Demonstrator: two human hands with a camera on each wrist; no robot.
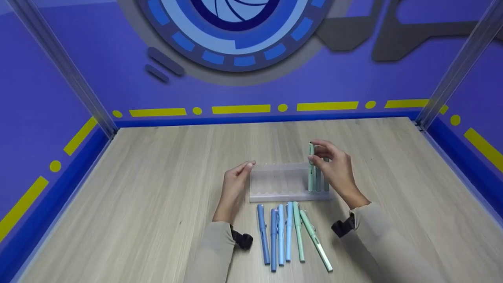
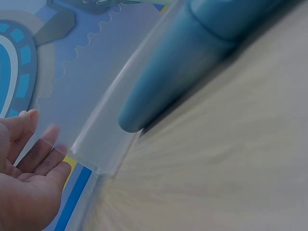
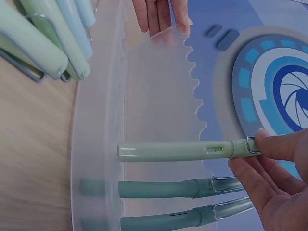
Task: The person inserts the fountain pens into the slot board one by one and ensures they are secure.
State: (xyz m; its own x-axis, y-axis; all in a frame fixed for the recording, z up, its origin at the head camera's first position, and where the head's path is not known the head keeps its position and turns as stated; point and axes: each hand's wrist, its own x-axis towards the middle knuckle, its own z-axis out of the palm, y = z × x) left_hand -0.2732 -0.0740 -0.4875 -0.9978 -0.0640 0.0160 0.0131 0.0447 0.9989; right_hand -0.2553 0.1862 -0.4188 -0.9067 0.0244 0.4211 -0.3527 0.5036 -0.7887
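Observation:
A clear plastic pen stand with a scalloped top edge stands on the table. My left hand pinches its upper left corner; in the left wrist view some fingers show through the plastic. At the stand's right part, my right hand pinches a light green pen by its cap between thumb and fingers. This pen is upright, its lower end at the stand's base ledge. Two darker green pens stand beside it, partly hidden behind my right hand in the head view.
In front of the stand lie two dark blue pens, two light blue pens and two light green pens. A blue pen looms close in the left wrist view. Blue panels border the table.

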